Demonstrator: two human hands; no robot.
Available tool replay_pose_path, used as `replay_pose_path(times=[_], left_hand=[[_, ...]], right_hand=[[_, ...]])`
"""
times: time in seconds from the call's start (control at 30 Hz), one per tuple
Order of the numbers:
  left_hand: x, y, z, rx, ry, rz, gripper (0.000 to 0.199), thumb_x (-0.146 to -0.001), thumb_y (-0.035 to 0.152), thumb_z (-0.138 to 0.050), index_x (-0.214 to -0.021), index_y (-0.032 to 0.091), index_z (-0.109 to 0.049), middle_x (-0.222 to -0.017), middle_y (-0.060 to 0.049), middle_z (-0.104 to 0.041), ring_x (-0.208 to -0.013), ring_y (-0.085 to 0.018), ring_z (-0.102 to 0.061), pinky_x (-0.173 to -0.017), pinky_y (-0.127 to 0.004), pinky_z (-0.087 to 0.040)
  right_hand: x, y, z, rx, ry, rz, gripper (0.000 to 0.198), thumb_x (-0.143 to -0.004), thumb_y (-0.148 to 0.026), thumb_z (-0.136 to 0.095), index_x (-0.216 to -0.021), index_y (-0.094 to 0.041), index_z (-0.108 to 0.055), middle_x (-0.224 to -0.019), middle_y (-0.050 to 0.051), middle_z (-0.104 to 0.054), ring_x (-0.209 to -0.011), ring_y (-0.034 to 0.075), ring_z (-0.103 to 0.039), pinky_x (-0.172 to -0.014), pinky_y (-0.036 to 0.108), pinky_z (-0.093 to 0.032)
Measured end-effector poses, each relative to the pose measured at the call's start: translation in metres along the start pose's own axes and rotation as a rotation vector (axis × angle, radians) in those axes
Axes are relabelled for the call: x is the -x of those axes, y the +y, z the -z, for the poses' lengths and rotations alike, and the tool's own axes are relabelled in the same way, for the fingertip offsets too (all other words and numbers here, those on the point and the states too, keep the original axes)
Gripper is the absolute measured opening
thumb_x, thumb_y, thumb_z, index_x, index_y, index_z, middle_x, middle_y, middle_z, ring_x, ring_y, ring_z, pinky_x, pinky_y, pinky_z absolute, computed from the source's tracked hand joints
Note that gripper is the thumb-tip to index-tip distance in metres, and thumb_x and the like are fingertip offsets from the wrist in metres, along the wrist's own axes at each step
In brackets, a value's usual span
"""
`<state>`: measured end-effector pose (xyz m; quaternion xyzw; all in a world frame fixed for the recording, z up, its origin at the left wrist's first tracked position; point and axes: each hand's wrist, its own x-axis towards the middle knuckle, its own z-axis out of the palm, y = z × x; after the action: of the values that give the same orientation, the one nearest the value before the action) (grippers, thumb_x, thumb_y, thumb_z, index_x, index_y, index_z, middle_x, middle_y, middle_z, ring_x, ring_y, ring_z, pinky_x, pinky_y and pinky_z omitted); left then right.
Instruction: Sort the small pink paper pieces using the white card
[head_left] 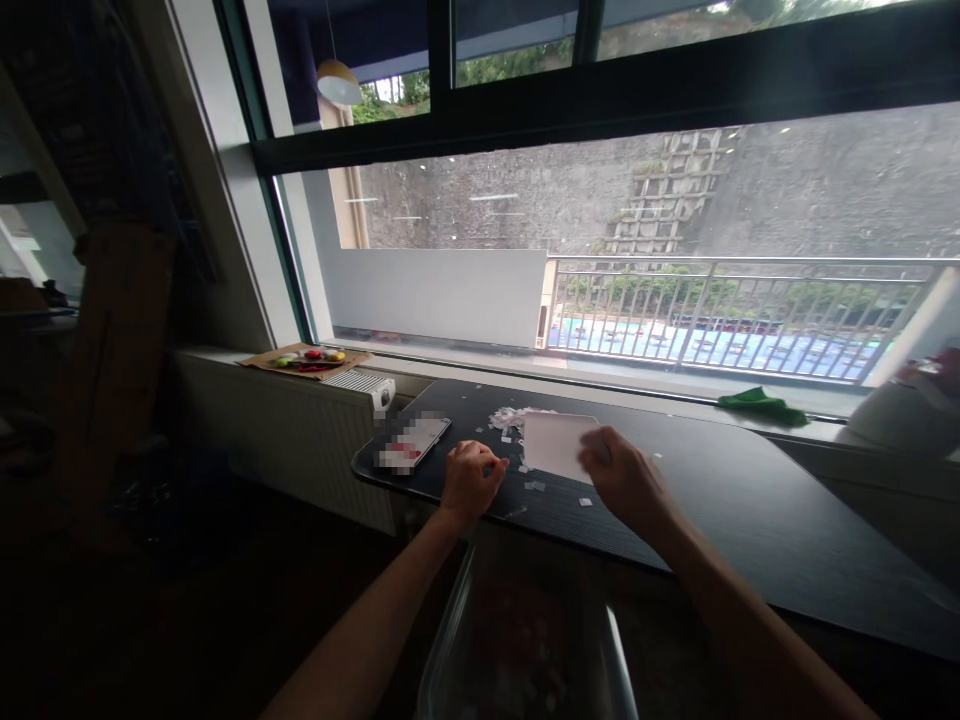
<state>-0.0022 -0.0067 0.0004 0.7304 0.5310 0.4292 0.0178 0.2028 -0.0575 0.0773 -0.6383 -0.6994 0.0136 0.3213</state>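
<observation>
My left hand point(472, 477) is at the table's front edge, its fingers curled and the thumb pressed to the index finger. What it pinches, if anything, is too small to make out. My right hand point(619, 475) is closed over the right side of a flat white rectangular sheet or tray point(553, 443). Its fingertips are blurred, and whether they grip the white piece or something small is hidden. Behind the white piece lies a heap of small white scraps point(512, 416). Small translucent squares point(585, 502) are scattered on the black table point(720, 480). Below my hands stands a clear plastic bin point(517, 630).
A flat, partly pixelated white-and-red item point(414, 445) lies on the table's left end. Beyond it, a radiator point(300, 430) runs under the sill, with colourful items on brown cardboard point(304, 362). A green cloth point(763, 405) lies on the window sill at right.
</observation>
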Motion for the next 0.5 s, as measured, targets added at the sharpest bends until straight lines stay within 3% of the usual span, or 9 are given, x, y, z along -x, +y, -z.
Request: replay_pose_path(times=[0.1,0.23,0.37,0.5], left_hand=[[0.000,0.000,0.000,0.012,-0.002,0.013,0.026,-0.082,0.034,-0.055,-0.062,0.019,-0.063,-0.077,-0.003,-0.064,-0.087,-0.019,-0.055,-0.083,-0.037,-0.040],[0.000,0.001,0.000,0.032,0.000,0.025,0.023,-0.079,0.032,-0.058,-0.061,0.019,-0.062,-0.079,-0.003,-0.064,-0.090,-0.020,-0.055,-0.084,-0.037,-0.040],[0.000,0.003,0.000,0.015,-0.031,0.028,0.009,-0.077,0.025,-0.058,-0.076,0.021,-0.066,-0.087,-0.003,-0.065,-0.096,-0.021,-0.054,-0.089,-0.039,-0.039],[0.001,0.003,0.000,0.018,-0.049,0.041,0.014,-0.076,0.024,-0.056,-0.084,0.022,-0.067,-0.091,-0.003,-0.066,-0.098,-0.022,-0.054,-0.090,-0.040,-0.039]], right_hand=[[-0.005,-0.005,-0.008,0.021,-0.046,0.054,0.021,-0.081,-0.023,-0.043,-0.095,-0.017,-0.058,-0.085,0.010,-0.069,-0.070,0.020,-0.060,-0.059,0.027,-0.039],[-0.001,0.001,0.007,0.082,-0.066,0.041,0.018,-0.080,-0.025,-0.045,-0.091,-0.020,-0.058,-0.083,0.008,-0.069,-0.071,0.021,-0.061,-0.061,0.028,-0.039],[0.002,0.005,0.022,0.068,-0.026,0.006,0.018,-0.080,-0.028,-0.046,-0.091,-0.020,-0.058,-0.081,0.006,-0.069,-0.070,0.020,-0.061,-0.061,0.027,-0.039],[0.000,0.003,0.011,0.013,-0.061,0.035,0.018,-0.080,-0.028,-0.046,-0.089,-0.020,-0.058,-0.079,0.006,-0.068,-0.067,0.018,-0.060,-0.058,0.026,-0.039]])
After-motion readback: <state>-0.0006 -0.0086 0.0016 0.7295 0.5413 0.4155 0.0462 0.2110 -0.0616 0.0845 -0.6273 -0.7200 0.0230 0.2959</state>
